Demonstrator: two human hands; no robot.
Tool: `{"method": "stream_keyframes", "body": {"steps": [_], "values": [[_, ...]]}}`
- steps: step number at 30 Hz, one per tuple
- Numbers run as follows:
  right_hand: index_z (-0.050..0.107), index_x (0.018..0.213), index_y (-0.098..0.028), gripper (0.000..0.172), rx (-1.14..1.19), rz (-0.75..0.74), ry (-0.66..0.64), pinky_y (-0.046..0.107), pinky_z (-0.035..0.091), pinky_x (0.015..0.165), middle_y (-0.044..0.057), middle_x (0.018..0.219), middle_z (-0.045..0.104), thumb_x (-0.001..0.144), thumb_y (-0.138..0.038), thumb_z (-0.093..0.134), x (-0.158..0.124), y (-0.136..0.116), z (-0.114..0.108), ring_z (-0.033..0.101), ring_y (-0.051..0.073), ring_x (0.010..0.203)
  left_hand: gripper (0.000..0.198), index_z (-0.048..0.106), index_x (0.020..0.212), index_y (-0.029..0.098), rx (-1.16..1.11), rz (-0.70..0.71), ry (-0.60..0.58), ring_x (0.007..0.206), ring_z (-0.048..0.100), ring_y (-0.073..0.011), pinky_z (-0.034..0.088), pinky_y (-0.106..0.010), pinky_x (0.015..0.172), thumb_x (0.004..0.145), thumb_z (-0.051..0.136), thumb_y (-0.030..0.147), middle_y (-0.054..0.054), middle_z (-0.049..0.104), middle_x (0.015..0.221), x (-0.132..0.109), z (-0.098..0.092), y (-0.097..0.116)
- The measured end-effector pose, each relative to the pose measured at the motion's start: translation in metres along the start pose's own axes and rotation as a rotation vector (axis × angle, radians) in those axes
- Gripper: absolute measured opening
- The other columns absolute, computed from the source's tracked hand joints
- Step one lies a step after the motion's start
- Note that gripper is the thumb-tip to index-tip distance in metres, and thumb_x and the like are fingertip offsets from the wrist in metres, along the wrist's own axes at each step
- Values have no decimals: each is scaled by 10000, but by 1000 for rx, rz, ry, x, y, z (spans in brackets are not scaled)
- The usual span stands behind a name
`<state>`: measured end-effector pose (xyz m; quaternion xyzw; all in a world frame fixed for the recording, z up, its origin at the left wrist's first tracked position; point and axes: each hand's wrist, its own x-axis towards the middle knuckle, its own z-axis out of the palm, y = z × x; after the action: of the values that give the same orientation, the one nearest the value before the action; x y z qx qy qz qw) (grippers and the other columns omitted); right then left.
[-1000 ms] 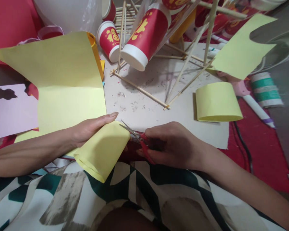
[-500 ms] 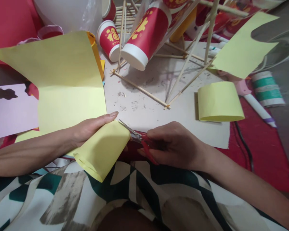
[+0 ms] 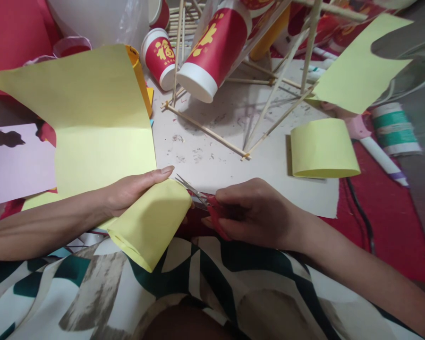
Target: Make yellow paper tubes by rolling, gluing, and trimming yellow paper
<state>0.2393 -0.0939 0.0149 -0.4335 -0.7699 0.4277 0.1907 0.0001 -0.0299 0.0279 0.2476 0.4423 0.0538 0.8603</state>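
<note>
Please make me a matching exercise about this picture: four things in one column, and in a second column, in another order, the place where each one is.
Things:
1. scissors
2. folded yellow paper
3. big red cup
4. curled yellow strip

Places:
A. lying on the pale board, no hand on it
B. held in the left hand
C. tilted among the wooden sticks
D. held in the right hand

Pairs: 1-D, 2-B, 3-C, 4-A.
</note>
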Motion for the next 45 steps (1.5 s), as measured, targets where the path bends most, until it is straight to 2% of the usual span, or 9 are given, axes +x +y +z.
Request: {"method": "stream_keyframes", "body": {"steps": [3, 6, 9, 16, 24, 32, 37, 41, 45], "values": [[488, 605, -182, 241, -9, 25, -9, 199, 238, 445, -75, 518, 369, 774, -227, 653, 0, 0, 1, 285, 56, 493, 368, 734, 1078, 153, 46, 66, -19, 782, 711, -192, 561, -260, 772, 872, 635, 442, -69, 773, 907, 2, -2, -2], [477, 605, -183, 257, -27, 31, -19, 202, 232, 450, -80, 522, 350, 762, -238, 674, 0, 0, 2, 268, 57, 498, 359, 745, 1053, 168, 71, 117, -39, 784, 709, -179, 562, -250, 791, 850, 669, 453, -63, 776, 963, 3, -3, -4], [454, 591, -187, 284, -48, 34, -10, 212, 216, 446, -83, 514, 329, 762, -258, 670, 0, 1, 2, 246, 59, 495, 388, 750, 1034, 156, 80, 98, -24, 771, 708, -183, 566, -255, 762, 843, 669, 484, -75, 778, 952, 2, -3, -5], [451, 578, -187, 288, -59, 62, -4, 217, 213, 438, -78, 491, 355, 764, -269, 654, 0, -2, 2, 255, 58, 482, 493, 732, 1142, 154, 106, 92, -33, 883, 712, -234, 564, -281, 787, 803, 697, 510, -84, 775, 993, 4, -10, -8], [370, 544, -190, 341, -28, 65, 11, 223, 185, 429, -74, 469, 331, 747, -250, 638, 0, -3, 3, 234, 55, 473, 363, 757, 981, 164, 52, 85, -56, 709, 706, -154, 561, -217, 678, 829, 672, 483, -39, 773, 834, 3, -6, -7], [360, 534, -192, 343, -25, 51, 33, 225, 182, 427, -68, 467, 322, 754, -243, 618, 1, -2, 5, 215, 61, 481, 334, 741, 1004, 172, 33, 69, -38, 725, 718, -189, 566, -255, 692, 828, 674, 448, -43, 777, 847, 1, -3, -6], [389, 537, -186, 338, 8, 43, 3, 225, 180, 430, -67, 470, 336, 786, -259, 605, 0, -1, 4, 224, 60, 483, 360, 737, 1067, 165, 33, 71, -10, 725, 709, -169, 562, -228, 669, 847, 667, 442, -35, 769, 840, 0, -2, -5], [417, 547, -182, 329, -7, 5, 11, 223, 194, 436, -68, 495, 300, 810, -279, 588, 0, 0, 3, 226, 61, 484, 343, 757, 988, 174, 14, 47, 2, 761, 717, -172, 571, -230, 701, 804, 722, 461, -28, 770, 854, 0, -2, -4], [477, 584, -180, 299, -29, -37, 26, 221, 216, 457, -64, 511, 330, 846, -301, 557, 0, 2, 3, 262, 61, 487, 315, 762, 915, 166, 7, 32, 21, 714, 704, -164, 566, -230, 675, 791, 729, 454, -29, 766, 813, -1, -1, -3]]}}
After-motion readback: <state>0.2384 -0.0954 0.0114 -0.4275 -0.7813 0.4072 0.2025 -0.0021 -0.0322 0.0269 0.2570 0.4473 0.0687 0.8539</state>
